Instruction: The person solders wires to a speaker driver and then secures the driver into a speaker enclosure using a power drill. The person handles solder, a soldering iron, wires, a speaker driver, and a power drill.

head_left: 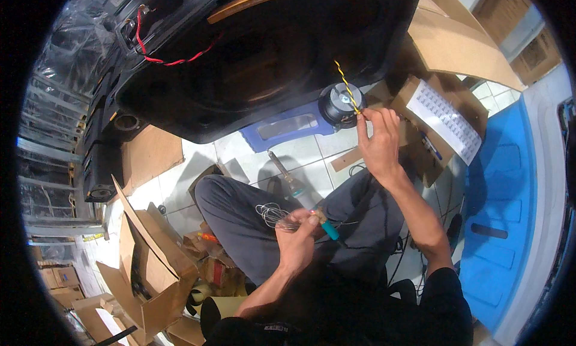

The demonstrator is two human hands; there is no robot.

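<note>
the right hand (pixel 379 136) pinches a twisted yellow-and-black cable (pixel 344 79) between thumb and fingertips, over the edge of a round black-and-silver speaker driver (pixel 346 100); whether cable and driver touch, i cannot tell. the left hand (pixel 295 241), fingers closed, grips a loose coil of thin silvery wire (pixel 270 215) and a teal-handled tool (pixel 329 229) above the lap. the driver is at the right end of a blue-violet plastic frame (pixel 255 143), just beside a large black moulded cabinet (pixel 180 100).

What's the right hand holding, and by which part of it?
The right hand pinches the yellow-and-black twisted wire near its lower visible end.
</note>
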